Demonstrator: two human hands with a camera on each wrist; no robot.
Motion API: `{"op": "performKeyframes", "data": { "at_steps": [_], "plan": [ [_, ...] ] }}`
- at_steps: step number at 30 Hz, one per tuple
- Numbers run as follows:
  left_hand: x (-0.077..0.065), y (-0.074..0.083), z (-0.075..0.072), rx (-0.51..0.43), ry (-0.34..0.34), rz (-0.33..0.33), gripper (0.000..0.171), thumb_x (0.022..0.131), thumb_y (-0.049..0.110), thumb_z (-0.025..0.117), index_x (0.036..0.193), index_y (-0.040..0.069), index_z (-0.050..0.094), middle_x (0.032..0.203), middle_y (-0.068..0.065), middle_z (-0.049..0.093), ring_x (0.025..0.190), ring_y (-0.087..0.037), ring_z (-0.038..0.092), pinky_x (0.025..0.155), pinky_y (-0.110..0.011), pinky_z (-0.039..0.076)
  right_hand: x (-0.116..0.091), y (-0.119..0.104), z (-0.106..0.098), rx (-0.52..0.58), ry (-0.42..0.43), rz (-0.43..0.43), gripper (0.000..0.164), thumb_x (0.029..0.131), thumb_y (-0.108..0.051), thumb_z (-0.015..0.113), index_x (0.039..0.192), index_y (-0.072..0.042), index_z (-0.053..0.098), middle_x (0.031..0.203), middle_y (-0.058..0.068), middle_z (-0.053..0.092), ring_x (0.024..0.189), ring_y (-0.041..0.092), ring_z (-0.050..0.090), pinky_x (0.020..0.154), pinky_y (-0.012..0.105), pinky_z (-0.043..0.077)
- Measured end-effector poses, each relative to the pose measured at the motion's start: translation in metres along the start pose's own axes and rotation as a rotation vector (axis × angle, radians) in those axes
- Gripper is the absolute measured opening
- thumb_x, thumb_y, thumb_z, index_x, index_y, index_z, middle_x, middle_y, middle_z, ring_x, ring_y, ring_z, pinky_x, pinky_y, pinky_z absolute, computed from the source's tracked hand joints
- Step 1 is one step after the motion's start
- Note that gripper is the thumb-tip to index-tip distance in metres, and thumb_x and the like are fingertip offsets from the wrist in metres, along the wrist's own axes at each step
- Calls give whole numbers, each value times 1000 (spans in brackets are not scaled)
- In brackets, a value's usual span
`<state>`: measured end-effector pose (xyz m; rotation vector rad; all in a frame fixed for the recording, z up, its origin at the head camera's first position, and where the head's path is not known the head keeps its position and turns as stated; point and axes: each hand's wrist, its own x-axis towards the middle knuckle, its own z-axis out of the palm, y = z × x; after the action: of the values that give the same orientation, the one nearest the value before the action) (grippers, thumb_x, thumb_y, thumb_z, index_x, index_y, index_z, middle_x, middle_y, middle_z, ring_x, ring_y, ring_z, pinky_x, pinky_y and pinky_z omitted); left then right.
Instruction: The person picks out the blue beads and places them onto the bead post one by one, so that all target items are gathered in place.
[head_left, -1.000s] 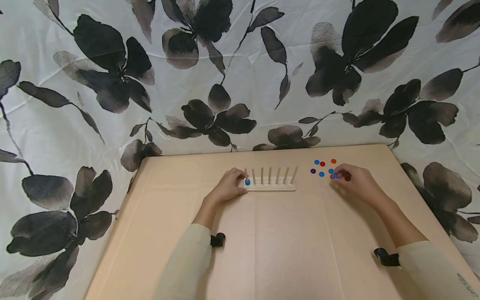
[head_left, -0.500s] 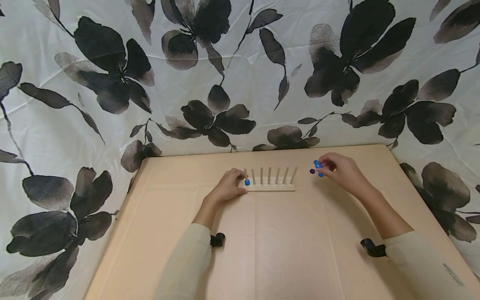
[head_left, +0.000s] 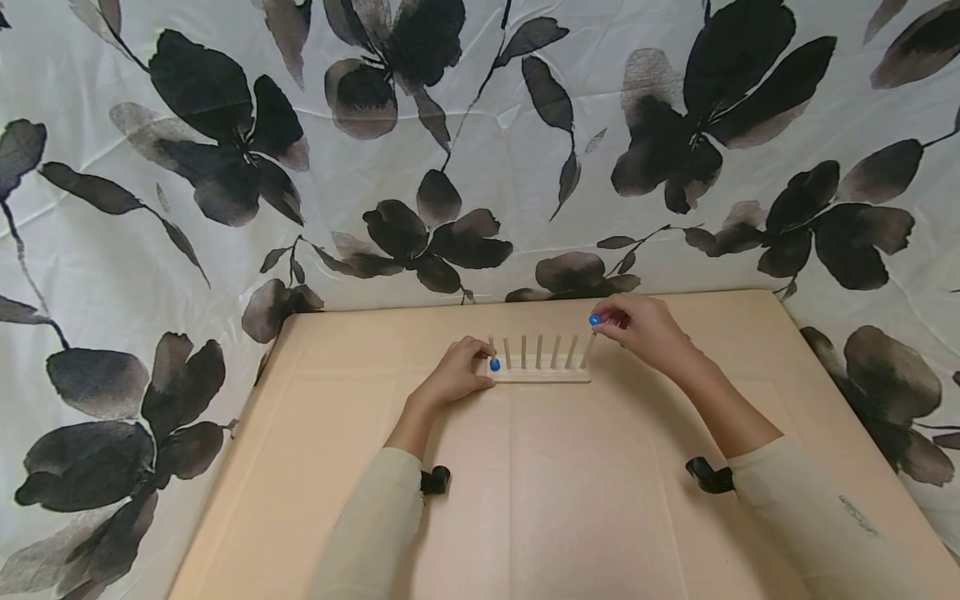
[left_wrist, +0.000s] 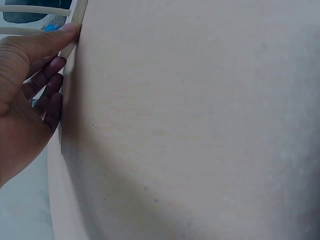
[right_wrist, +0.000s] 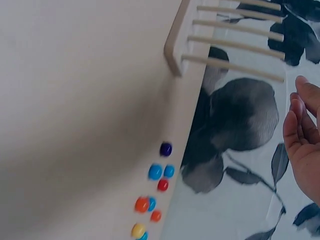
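A wooden peg rack (head_left: 543, 377) with a row of upright pegs stands near the table's far edge. My left hand (head_left: 452, 372) grips its left end; the left wrist view shows the thumb on the base's edge and the fingers behind. One blue bead (head_left: 495, 365) sits low on the leftmost peg, beside that hand. Between thumb and fingertips, my right hand (head_left: 647, 330) pinches another blue bead (head_left: 595, 319), just above the tip of the rightmost peg (head_left: 588, 350). From the right wrist that held bead is hidden behind the fingers.
Loose beads lie on the table right of the rack, mostly covered by my right hand in the head view. The right wrist view shows a purple bead (right_wrist: 166, 149), a red bead (right_wrist: 163, 184), an orange bead (right_wrist: 142, 204), a yellow bead (right_wrist: 138, 230) and several blue ones.
My right hand has carried a blue bead leftward from the loose beads to above the rightmost peg. The left hand stays on the rack.
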<state>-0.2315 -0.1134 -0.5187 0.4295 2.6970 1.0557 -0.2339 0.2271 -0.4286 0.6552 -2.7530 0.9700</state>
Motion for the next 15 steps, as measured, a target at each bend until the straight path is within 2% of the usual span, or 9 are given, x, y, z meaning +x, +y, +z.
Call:
{"op": "performKeyframes", "data": {
  "at_steps": [3, 11, 15],
  "plan": [
    [0, 0, 0, -2, -3, 0, 50, 87, 17, 85, 130, 6, 64, 137, -10, 58, 131, -29, 47, 116, -45, 38, 7, -9, 6, 6, 5, -43, 17, 90, -13, 81, 105, -7, 75, 87, 4, 70, 79, 18, 61, 70, 24, 51],
    [0, 0, 0, -11, -4, -3, 50, 86, 16, 85, 130, 6, 64, 137, -10, 58, 131, -30, 47, 117, -44, 38, 28, -34, 24, 50, -50, -81, 15, 90, -14, 81, 104, -10, 75, 90, 2, 69, 82, 17, 61, 74, 30, 54],
    [0, 1, -2, -8, -4, 2, 50, 86, 17, 85, 130, 6, 64, 138, -10, 58, 131, -30, 47, 116, -44, 38, 37, -44, 34, 74, -65, -95, 16, 89, -14, 82, 104, -9, 76, 90, 3, 70, 82, 17, 62, 74, 29, 55]
  ]
}}
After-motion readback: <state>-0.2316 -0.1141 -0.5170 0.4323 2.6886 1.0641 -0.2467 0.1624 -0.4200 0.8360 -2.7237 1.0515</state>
